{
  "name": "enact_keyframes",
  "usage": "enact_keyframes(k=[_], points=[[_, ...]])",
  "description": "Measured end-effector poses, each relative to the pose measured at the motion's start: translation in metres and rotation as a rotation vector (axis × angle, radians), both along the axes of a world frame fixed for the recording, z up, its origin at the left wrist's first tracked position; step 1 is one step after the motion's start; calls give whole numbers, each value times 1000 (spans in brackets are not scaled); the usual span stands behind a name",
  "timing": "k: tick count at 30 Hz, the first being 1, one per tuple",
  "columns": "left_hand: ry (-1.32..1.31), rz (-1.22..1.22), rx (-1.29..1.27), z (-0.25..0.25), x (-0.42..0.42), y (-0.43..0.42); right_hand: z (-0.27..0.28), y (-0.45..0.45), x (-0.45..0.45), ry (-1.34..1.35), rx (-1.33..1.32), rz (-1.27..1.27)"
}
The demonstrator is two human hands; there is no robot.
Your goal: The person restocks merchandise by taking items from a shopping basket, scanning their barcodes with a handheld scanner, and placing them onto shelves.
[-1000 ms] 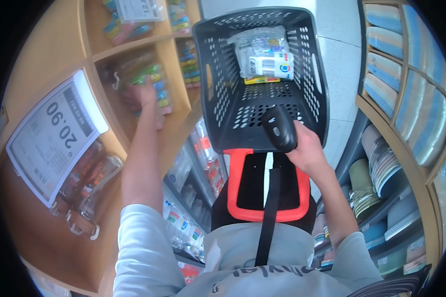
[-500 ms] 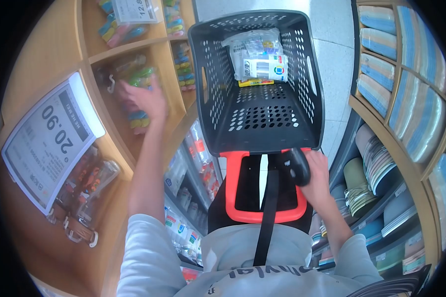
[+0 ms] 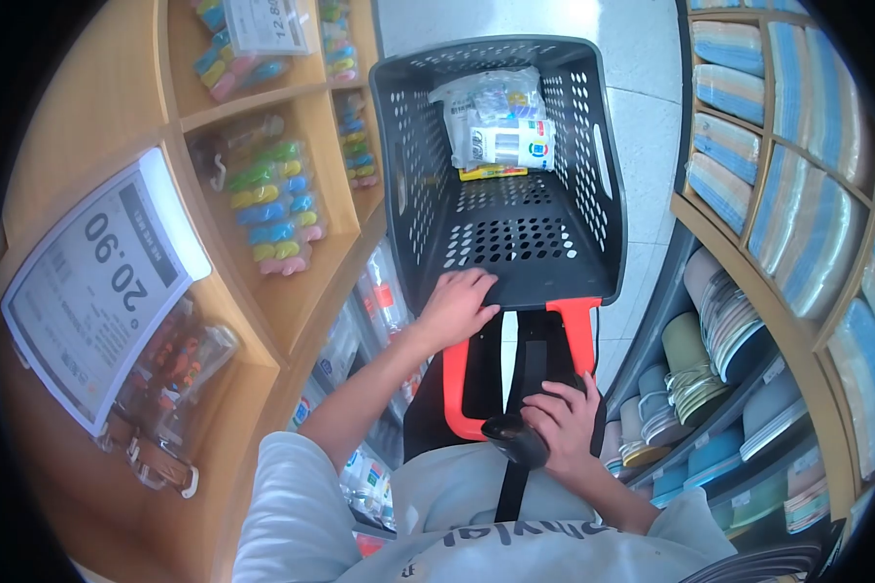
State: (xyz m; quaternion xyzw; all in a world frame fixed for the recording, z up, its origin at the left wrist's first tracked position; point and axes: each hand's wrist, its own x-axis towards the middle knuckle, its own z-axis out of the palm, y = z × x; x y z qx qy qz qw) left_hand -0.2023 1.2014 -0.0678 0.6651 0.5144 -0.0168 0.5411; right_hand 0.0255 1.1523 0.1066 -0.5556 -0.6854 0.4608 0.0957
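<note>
A black perforated shopping basket [image 3: 523,275] with a red handle [image 3: 576,325] stands in front of me. My left hand [image 3: 460,303] rests at its near rim, fingers curled over the edge beside the left arm of the handle. My right hand [image 3: 566,420], close to my body, is closed around a black round-ended object [image 3: 516,440] whose kind I cannot make out. Within the basket, at the far end, a clear plastic bag [image 3: 462,102] lies with a white-labelled pack [image 3: 513,144] and a yellow pack [image 3: 493,172].
To the left, a wooden shelf holds packs of coloured clips [image 3: 274,209] and clear-wrapped items [image 3: 180,355] below a 20.90 price sign [image 3: 97,287]. Striped folded textiles [image 3: 815,165] fill the right shelf, above stacked bowls or hats [image 3: 692,355]. Pale floor tiles [image 3: 642,146] lie between.
My left hand has left the clip compartment and come down to the basket rim. My right hand, with the black object, has drawn back from the handle towards my body.
</note>
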Motion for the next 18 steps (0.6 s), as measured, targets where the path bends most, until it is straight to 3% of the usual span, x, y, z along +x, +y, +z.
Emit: enact_keyframes(k=[1,6,10,13,15,18], points=[[52,-30,-135,-7,-1,-9,-3,-4,-2,-5,36,-9],[23,136,-144,-32,-10,-35,-5,-4,-5,20,94,-61],[258,105,-267,-47,-9,-27,-4,0,-10,18,97,-65],[250,-4,-348,-46,-2,-17,-1,3,-12,37,82,-51],[105,-287,-256,-37,10,-10,-4,2,-11,46,110,-62],[180,-423,-176,-18,39,-16,-4,3,-12,43,120,-57]])
